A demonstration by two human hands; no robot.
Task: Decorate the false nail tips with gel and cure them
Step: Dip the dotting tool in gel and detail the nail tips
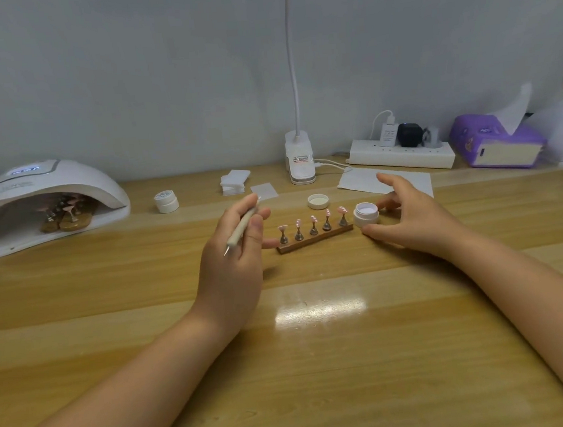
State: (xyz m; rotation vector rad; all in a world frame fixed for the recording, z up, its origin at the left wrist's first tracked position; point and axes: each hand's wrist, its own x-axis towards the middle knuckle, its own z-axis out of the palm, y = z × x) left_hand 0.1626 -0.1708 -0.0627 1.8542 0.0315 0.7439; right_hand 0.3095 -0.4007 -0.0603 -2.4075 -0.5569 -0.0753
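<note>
A wooden strip (314,240) carries several metal stands with pink false nail tips (312,220). My left hand (234,251) holds a pale dotting tool (242,227) beside the strip's left end, metal tip pointing down. My right hand (413,215) is around an open white gel jar (366,214) at the strip's right end, thumb and fingers touching its sides. The jar's lid (317,201) lies behind the strip. A white curing lamp (43,196) at the far left shelters a second strip of nail tips (66,215).
A closed white jar (166,201), a stack of white pads (234,180), a single pad (264,191) and a paper sheet (365,180) lie at the back. A clip lamp base (299,159), power strip (401,157) and purple tissue pack (495,142) line the wall.
</note>
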